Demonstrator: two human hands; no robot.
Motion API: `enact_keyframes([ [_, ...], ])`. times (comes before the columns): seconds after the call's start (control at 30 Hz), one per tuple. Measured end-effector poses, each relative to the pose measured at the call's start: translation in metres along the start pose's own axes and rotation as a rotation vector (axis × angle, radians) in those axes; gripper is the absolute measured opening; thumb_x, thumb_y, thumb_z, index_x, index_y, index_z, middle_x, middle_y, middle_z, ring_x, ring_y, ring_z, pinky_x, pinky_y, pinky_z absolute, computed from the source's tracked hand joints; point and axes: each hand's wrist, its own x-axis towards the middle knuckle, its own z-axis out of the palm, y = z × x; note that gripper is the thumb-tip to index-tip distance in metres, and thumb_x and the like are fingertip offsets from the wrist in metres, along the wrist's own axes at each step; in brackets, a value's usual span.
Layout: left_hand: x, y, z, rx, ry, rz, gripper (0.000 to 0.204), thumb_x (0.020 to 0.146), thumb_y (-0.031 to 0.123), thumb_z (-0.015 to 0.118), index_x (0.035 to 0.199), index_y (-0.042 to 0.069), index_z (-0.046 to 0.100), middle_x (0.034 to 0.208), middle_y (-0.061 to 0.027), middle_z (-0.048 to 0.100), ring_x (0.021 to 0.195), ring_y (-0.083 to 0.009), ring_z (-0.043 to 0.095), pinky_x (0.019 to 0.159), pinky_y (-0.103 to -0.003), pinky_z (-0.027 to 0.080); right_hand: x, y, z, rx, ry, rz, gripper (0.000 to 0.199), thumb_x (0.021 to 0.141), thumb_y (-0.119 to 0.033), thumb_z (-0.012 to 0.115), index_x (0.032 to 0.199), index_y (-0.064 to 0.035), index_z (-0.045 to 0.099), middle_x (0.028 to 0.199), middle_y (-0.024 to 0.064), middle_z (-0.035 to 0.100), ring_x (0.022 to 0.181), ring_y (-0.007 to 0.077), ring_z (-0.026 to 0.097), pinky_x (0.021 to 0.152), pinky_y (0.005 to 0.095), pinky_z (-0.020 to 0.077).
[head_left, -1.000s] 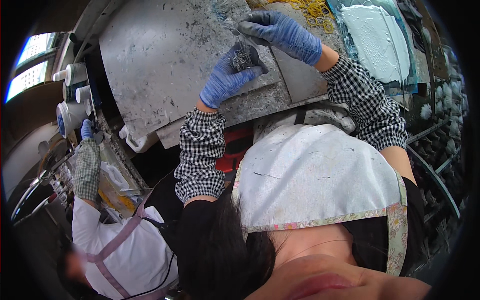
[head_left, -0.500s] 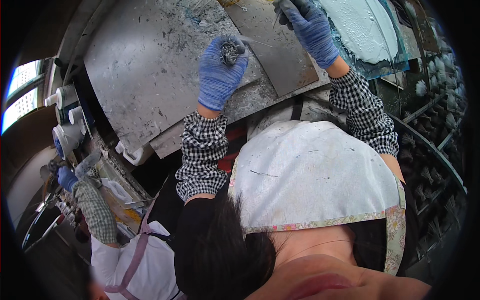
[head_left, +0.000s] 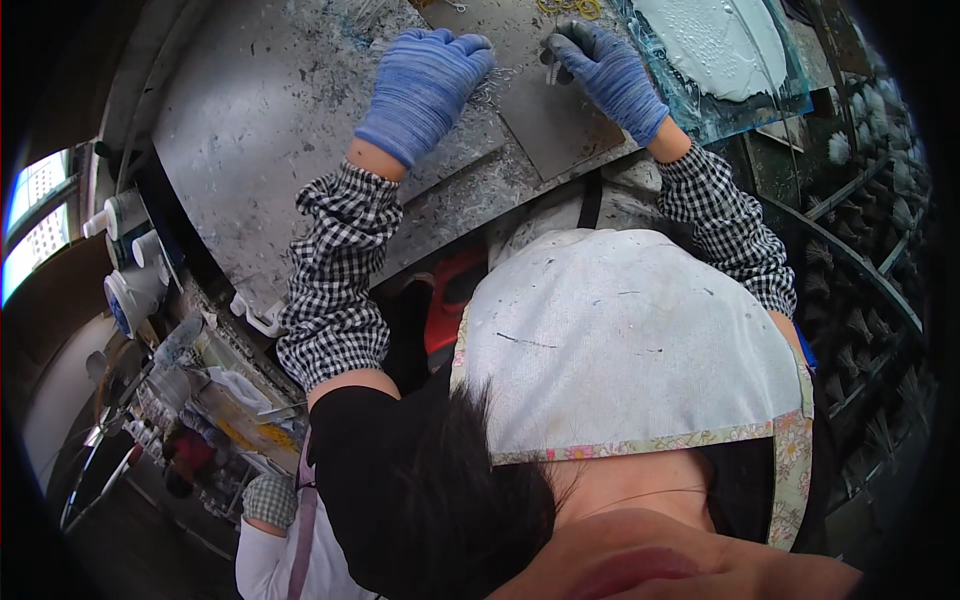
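My left hand (head_left: pixel 425 92), in a blue knitted glove, is turned back-up over the grey metal worktop. Its fingers are curled, and their tips and whatever lies under them are hidden. Small silver wire pieces (head_left: pixel 492 88) lie on the worktop beside its fingers. My right hand (head_left: pixel 605 72), in a blue glove with dark, stained fingertips, is closed in a pinch above a flat grey plate (head_left: pixel 560 125). A small silver metal piece (head_left: pixel 551 73) shows at its fingertips; its exact kind is too small to make out.
Blue-edged sheeting (head_left: pixel 720 118) carries a pool of white paste (head_left: pixel 715 45) at the right. Yellow rings (head_left: pixel 572 9) lie at the far edge. Racks of pale bristly tufts (head_left: pixel 860 300) stand to the right. White tubs (head_left: pixel 135 295) and a co-worker's sleeve (head_left: pixel 270 502) are at the left.
My left hand has turned over from showing a clump of small metal wire pieces and moved left and away. My right hand has come slightly nearer. The co-worker's arm has drawn back.
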Motion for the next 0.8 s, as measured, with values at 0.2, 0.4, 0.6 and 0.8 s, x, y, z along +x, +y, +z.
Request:
enact_keyframes([
  [0.2,0.013,-0.015,0.020,0.023,-0.207,0.368,0.026,0.080,0.013,0.063,0.106,0.016,0.066,0.103,-0.0010,0.066,0.099,-0.0195,0.062,0.090,-0.034,0.047,-0.008,0.002,-0.001,-0.002,-0.023,0.025,0.030,0.098,-0.033,0.055,0.102,-0.0049,0.065,0.082,0.0072,0.070,0.071,0.0129,0.067,0.072,0.0292,0.0536],
  [0.4,0.000,-0.037,0.009,-0.083,0.052,0.136,0.026,0.077,0.007,0.065,0.102,0.015,0.066,0.099,-0.0033,0.066,0.098,-0.0224,0.062,0.089,-0.037,0.048,-0.016,-0.017,0.006,-0.102,-0.021,0.021,0.028,0.096,-0.031,0.058,0.103,-0.0047,0.066,0.082,0.0093,0.070,0.073,0.0169,0.068,0.073,0.0315,0.0542],
  [0.6,-0.042,-0.011,-0.007,-1.496,0.494,-0.645,0.009,0.091,0.002,0.063,0.100,0.003,0.060,0.100,-0.0099,0.068,0.099,-0.0179,0.066,0.089,-0.032,0.053,-0.023,-0.042,0.055,-0.838,-0.227,-0.271,0.018,0.087,-0.021,0.064,0.096,-0.0058,0.063,0.091,0.0118,0.064,0.086,0.0315,0.065,0.073,0.0405,0.0536],
  [0.8,-0.066,0.052,-0.011,-1.777,0.400,-0.989,0.028,0.088,0.004,0.067,0.116,0.001,0.060,0.106,-0.0091,0.067,0.099,-0.0179,0.065,0.092,-0.031,0.051,-0.008,-0.038,0.027,-0.803,-0.290,-0.181,0.018,0.081,-0.016,0.067,0.096,-0.0066,0.063,0.093,0.0128,0.062,0.090,0.0333,0.063,0.079,0.0397,0.0526],
])
